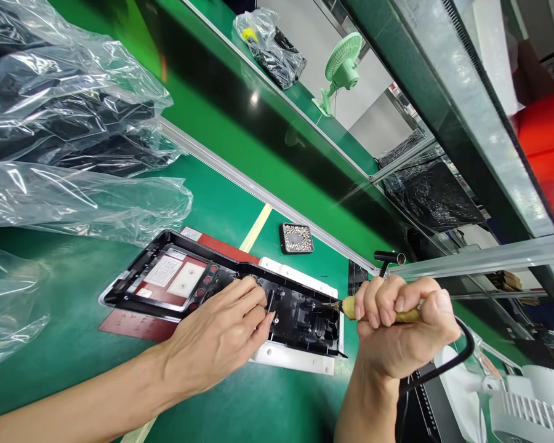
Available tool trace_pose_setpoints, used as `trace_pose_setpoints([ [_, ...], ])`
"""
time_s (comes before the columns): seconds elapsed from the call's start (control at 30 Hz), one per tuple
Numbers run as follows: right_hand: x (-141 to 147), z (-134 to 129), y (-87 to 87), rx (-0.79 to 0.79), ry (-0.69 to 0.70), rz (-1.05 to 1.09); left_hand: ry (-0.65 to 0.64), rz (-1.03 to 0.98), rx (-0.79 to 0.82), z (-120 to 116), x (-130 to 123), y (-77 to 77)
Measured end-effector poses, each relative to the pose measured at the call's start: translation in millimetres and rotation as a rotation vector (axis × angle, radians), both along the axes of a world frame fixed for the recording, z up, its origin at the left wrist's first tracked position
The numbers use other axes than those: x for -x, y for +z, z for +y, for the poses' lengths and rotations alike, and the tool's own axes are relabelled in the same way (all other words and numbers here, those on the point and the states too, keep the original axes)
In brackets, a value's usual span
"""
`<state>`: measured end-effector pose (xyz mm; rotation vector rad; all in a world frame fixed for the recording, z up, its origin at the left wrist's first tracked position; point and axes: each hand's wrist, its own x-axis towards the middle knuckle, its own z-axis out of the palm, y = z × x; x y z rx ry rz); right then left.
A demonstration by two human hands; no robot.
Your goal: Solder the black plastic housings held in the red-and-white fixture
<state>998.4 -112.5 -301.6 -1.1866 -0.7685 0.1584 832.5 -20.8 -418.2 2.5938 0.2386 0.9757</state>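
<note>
A long black plastic housing (pixel 300 311), open side up, lies slantwise on white fixture blocks (pixel 300 358), with posts and ribs inside. My left hand (pixel 221 329) rests over its middle, fingers curled together and thumb close to the index finger; whatever is between the fingertips is too small to make out. My right hand (pixel 399 320) is wrapped round the yellow handle of a soldering iron (pixel 349 307), whose black cable loops out behind. The iron's dark metal tip points left into the right end of the housing. Beyond it stands a small black box (pixel 297 238) of tiny metal pieces.
Plastic bags with black parts (pixel 69 117) crowd the left of the green bench (pixel 87 264). A reddish sheet (pixel 133 325) lies under the housing. A black tube on a stand (pixel 389 258) rises behind my right hand. A white fan (pixel 521 400) sits lower right.
</note>
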Motion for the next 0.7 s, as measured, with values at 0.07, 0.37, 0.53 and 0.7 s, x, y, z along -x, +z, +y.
trace_pose_setpoints([
  [0.07,0.3,0.2,0.0,0.007,-0.003,0.002,-0.001,-0.003,0.005,0.3,-0.2,0.2],
  [0.37,-2.0,3.9,-2.1,-0.007,-0.052,0.004,-0.009,-0.017,0.021,-0.1,0.1,-0.9],
  [0.53,-2.5,2.9,-2.1,-0.003,-0.044,0.002,-0.014,-0.027,0.027,0.6,-1.1,-1.2],
  [0.7,-1.8,4.0,-1.3,0.0,-0.02,-0.002,-0.011,-0.014,0.013,0.1,-0.1,-1.9],
])
